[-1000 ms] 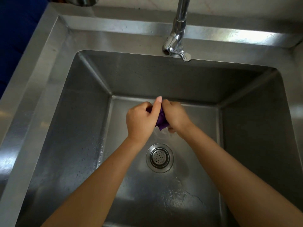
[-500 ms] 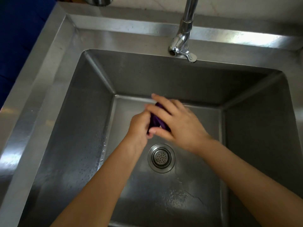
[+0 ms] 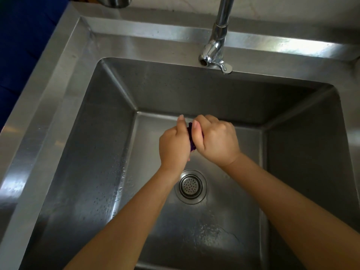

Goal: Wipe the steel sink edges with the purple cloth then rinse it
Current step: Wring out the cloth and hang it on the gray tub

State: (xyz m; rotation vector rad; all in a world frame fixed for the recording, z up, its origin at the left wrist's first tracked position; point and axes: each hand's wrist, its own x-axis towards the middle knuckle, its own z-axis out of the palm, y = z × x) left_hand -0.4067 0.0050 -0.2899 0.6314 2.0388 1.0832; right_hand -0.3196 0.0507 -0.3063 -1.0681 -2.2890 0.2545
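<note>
Both my hands are low inside the steel sink (image 3: 64, 106), above its floor. The purple cloth (image 3: 191, 140) is bunched small between them, and only a thin dark strip of it shows. My left hand (image 3: 172, 146) grips one side of the cloth with curled fingers and its thumb pointing up. My right hand (image 3: 216, 140) grips the other side, its fingers wrapped over the top. The two hands touch each other around the cloth. The tap (image 3: 214, 49) stands over the sink's back edge, and I see no water running from it.
The round drain strainer (image 3: 191, 187) lies just near of my hands. Water drops cling to the left wall and floor of the basin. A steel vessel (image 3: 115, 1) shows at the top edge, a dark blue surface (image 3: 21, 45) to the left.
My right hand, spread over the cloth half a second ago, has curled round it again. Both hands have twisted against each other about the cloth.
</note>
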